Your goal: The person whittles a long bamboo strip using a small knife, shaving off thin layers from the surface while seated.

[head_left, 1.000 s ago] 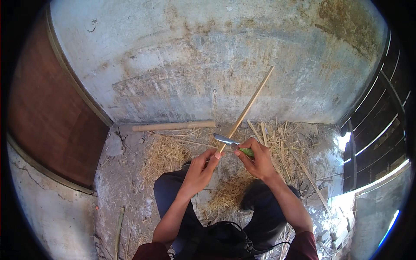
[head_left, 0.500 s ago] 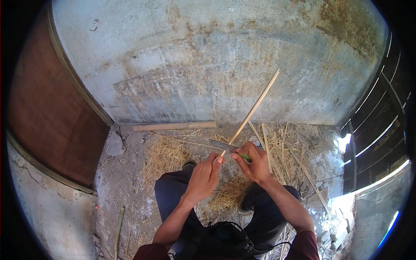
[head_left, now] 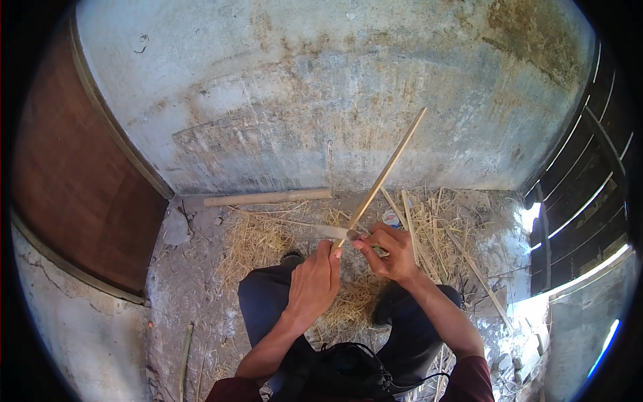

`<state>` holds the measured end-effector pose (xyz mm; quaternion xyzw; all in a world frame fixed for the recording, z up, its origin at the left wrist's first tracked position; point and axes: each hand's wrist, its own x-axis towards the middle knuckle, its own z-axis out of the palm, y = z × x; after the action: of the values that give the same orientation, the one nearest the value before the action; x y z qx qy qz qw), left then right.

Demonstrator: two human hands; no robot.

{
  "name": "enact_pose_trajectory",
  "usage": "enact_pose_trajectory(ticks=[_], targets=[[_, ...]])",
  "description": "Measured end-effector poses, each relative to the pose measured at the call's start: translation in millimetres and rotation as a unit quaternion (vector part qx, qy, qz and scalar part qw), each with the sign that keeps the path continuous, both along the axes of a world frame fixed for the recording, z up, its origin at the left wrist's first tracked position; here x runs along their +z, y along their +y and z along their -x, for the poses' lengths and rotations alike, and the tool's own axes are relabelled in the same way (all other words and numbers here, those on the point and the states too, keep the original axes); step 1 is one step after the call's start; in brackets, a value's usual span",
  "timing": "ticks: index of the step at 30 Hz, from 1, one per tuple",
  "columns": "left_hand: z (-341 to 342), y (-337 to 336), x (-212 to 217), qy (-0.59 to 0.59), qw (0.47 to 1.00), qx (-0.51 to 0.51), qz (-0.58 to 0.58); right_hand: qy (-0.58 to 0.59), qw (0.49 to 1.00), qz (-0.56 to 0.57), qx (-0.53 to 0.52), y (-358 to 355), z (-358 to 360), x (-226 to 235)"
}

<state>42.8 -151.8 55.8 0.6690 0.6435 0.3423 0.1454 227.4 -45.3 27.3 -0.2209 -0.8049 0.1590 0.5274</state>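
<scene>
My left hand point(head_left: 313, 281) is closed round the near end of a long, pale bamboo strip point(head_left: 387, 172). The strip slants up and away to the right, its far end in front of the wall. In my right hand point(head_left: 392, 253) is a knife with a green handle, mostly hidden by the fingers. Its blade point(head_left: 331, 232) lies across the strip just beyond my left thumb and looks smeared by motion. Both hands are close together above the gap between my knees.
Pale shavings point(head_left: 254, 244) lie in heaps on the dirt floor, with loose strips point(head_left: 418, 228) at the right. A bamboo pole point(head_left: 268, 197) rests along the foot of the stained wall point(head_left: 301, 100). A brown door panel point(head_left: 87, 167) stands left, dark slats point(head_left: 583, 194) right.
The knife blade has turned flatter across the strip and shifted slightly nearer my left thumb. The strip has rolled or tilted a little, its far end moving slightly left.
</scene>
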Motion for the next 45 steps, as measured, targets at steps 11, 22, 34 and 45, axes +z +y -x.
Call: enact_pose_trajectory(ticks=[11,22,34,45], targets=[[3.4,-13.7,-15.5,-0.006,0.999,-0.001,0.039,0.032,0.994,0.057,-0.087,28.9,-22.2,0.5],[10.8,-7.8,-13.6,-0.179,0.981,-0.063,0.042,-0.030,0.999,0.012,-0.004,-2.2,1.1,-3.3],[5.1,-13.8,-11.3,-0.053,0.997,-0.007,0.056,-0.025,1.000,0.006,-0.010,-6.0,2.6,5.1],[5.4,-26.2,-22.3,-0.046,0.998,-0.003,0.047,0.020,0.997,0.022,-0.069,26.8,-12.5,4.2]])
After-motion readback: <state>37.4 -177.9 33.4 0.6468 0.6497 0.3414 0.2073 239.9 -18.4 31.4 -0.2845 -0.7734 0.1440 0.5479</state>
